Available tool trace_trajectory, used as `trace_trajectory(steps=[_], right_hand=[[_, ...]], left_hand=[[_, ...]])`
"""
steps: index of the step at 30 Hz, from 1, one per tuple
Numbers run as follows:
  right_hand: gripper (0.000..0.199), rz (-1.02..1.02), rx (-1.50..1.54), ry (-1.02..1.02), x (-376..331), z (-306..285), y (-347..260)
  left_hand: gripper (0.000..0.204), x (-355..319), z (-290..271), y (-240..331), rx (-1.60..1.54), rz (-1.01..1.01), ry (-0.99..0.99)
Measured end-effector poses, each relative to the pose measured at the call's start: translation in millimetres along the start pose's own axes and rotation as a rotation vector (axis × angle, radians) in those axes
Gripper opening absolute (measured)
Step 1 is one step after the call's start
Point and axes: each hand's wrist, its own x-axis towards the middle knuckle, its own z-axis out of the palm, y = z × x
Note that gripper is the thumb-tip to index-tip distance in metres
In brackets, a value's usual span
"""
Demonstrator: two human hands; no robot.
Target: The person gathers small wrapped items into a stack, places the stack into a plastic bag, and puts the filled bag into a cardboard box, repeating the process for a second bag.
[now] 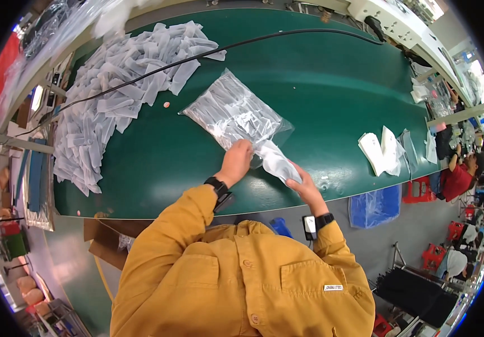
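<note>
A large clear plastic bag (pixel 230 106), filled with whitish sleeve-like packets, lies tilted on the green table in front of me. My left hand (pixel 237 161) is closed in a pinch on the bag's near edge, beside its mouth. My right hand (pixel 305 187) grips the near end of a white, translucent packet (pixel 275 162). That packet's far end reaches the mouth of the bag; whether it is inside the plastic is hard to tell. To the left spreads a big loose heap of similar frosted packets (pixel 124 90).
A black cable (pixel 225 48) hangs across the green table (pixel 332 106) to a white power strip (pixel 391 22). White folded pieces (pixel 379 151) lie at the right. Beyond the near edge stands a blue plastic-lined bin (pixel 374 205). A person in red (pixel 458 180) is at far right.
</note>
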Motion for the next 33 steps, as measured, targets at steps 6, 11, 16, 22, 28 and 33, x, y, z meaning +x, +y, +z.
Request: trace_trajectory(steps=[6,11,16,22,28,33], right_hand=[[0.082,0.059,0.255,-0.225,81.0,24.1,-10.9],[0.078,-0.233,-0.466,-0.005,102.5,42.1,-4.9],[0.072,-0.124,-0.833,0.108,107.1,91.8,-30.4],[0.078,-0.200,-1.019,0.103,121.8,121.2,-24.0],[0.084,-0.379,-1.115,0.221,129.9,134.1,-0.7],[0.079,-0.692,-0.853,0.072,117.5,107.0,4.4]], left_hand=[[0.012,-2.8,-22.1,22.1,-0.480,-0.285,0.318],[0.006,1.3,-48.4,40.3,-0.321,-0.100,0.358],[0.007,-5.4,-65.6,44.6,-0.183,0.049,0.267],[0.006,-13.2,-71.1,42.3,-0.179,0.063,0.171],[0.007,-25.2,-61.0,42.2,-0.136,0.120,0.145],[0.009,-19.4,-73.0,38.9,-0.190,0.064,0.039]])
